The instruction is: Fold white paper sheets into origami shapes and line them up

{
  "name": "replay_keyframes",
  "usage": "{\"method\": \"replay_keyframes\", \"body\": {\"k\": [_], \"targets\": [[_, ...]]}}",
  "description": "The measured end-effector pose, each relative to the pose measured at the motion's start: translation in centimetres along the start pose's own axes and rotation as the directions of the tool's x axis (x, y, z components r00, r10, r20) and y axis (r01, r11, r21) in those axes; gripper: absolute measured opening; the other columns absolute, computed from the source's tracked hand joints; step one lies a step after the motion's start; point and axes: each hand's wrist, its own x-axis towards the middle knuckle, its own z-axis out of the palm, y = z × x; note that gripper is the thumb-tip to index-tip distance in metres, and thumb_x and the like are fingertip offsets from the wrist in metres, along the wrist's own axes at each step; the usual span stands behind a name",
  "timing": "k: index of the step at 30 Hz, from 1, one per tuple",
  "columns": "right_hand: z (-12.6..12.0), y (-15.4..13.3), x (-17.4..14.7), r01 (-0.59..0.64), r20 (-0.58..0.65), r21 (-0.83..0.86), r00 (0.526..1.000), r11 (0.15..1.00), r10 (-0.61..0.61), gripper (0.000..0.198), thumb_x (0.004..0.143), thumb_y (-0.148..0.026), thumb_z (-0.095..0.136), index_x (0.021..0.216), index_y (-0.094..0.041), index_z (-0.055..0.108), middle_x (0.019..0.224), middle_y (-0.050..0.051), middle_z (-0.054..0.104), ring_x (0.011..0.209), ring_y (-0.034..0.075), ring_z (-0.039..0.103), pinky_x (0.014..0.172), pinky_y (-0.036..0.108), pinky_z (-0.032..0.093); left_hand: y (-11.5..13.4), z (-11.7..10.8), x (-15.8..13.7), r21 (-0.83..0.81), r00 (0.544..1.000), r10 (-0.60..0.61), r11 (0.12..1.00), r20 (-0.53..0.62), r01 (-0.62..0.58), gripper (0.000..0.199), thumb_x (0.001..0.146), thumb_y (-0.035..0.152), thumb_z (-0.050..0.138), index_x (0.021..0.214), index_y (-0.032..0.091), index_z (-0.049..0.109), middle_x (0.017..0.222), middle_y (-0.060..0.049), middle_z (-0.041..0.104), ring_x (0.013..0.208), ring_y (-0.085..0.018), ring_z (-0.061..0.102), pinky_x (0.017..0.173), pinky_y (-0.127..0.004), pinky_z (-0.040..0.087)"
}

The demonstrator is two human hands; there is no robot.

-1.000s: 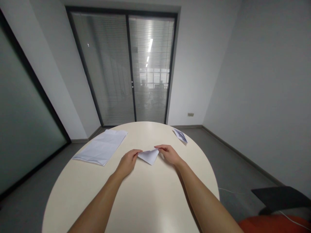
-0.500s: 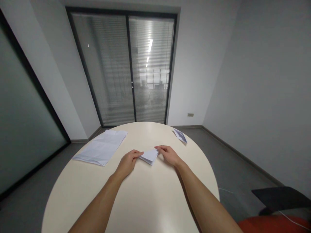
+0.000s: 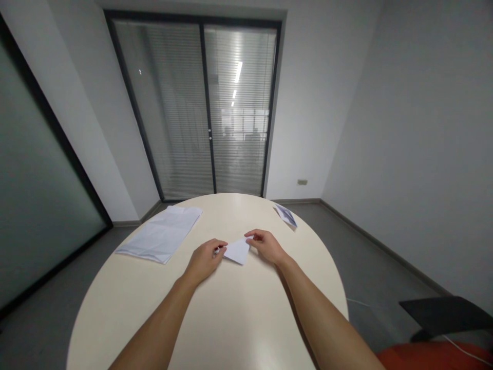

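Note:
A small piece of folded white paper (image 3: pixel 238 252) is held between my two hands, just above or on the round cream table (image 3: pixel 231 313); which of the two I cannot tell. My left hand (image 3: pixel 207 258) pinches its left corner between thumb and fingers. At the upper right corner, my right hand (image 3: pixel 266 245) grips the paper with thumb and fingertips. One point of the paper faces down toward me. The fingers partly cover both held corners.
White sheets (image 3: pixel 164 234) lie in a stack at the table's left. A folded paper with dark print (image 3: pixel 285 216) rests near the far right edge. On the right, beyond the table, are a black chair part (image 3: pixel 447 313) and a red seat (image 3: pixel 435 357).
The left hand has curled its thumb further over the paper's left corner. The paper has tilted, and its lower point has moved slightly down and right. The right hand has hardly moved.

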Motion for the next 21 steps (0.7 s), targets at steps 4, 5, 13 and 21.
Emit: {"method": "replay_keyframes", "body": {"k": [4, 5, 13, 21], "targets": [[0.3, -0.5, -0.1, 0.038, 0.006, -0.008, 0.999, 0.999, -0.038, 0.028, 0.085, -0.036, 0.068, 0.105, -0.018, 0.074, 0.079, 0.0, 0.062, 0.076, 0.016, 0.059, 0.076, 0.03, 0.046, -0.1, 0.0, 0.1, 0.007, 1.0, 0.011, 1.0, 0.011, -0.011, 0.022, 0.094, 0.031, 0.054, 0.103, 0.024, 0.074, 0.1, -0.003, 0.074, 0.091, -0.019, 0.067, 0.083, -0.03, 0.05], [0.3, -0.6, -0.1, 0.04, 0.003, -0.018, 0.999, 0.999, -0.04, 0.028, 0.085, -0.036, 0.069, 0.106, -0.018, 0.074, 0.079, 0.0, 0.063, 0.076, 0.017, 0.059, 0.077, 0.031, 0.047, -0.1, 0.0, 0.2, 0.007, 1.0, 0.015, 1.0, 0.009, -0.015, 0.022, 0.094, 0.031, 0.054, 0.102, 0.024, 0.073, 0.099, -0.003, 0.073, 0.091, -0.019, 0.067, 0.082, -0.03, 0.049], [0.9, -1.5, -0.2, 0.052, -0.017, -0.094, 0.998, 0.994, -0.054, 0.023, 0.084, -0.033, 0.073, 0.104, -0.022, 0.075, 0.099, 0.005, 0.074, 0.092, 0.02, 0.066, 0.086, 0.033, 0.049, 0.2, 0.2, 0.3, -0.005, 1.0, 0.016, 1.0, -0.01, -0.016, 0.015, 0.093, 0.027, 0.055, 0.095, 0.022, 0.069, 0.094, -0.003, 0.071, 0.088, -0.018, 0.066, 0.081, -0.03, 0.048], [1.1, -3.9, -0.3, 0.322, -0.024, -0.306, 0.938, 0.896, -0.346, 0.007, 0.093, -0.027, 0.067, 0.094, -0.022, 0.073, 0.095, 0.005, 0.073, 0.094, 0.02, 0.064, 0.088, 0.034, 0.046, 1.2, -0.1, 0.2, 0.03, 0.988, 0.106, 0.994, -0.109, -0.103, 0.014, 0.095, 0.03, 0.055, 0.092, 0.023, 0.067, 0.088, -0.001, 0.068, 0.084, -0.017, 0.063, 0.077, -0.029, 0.047]]}}
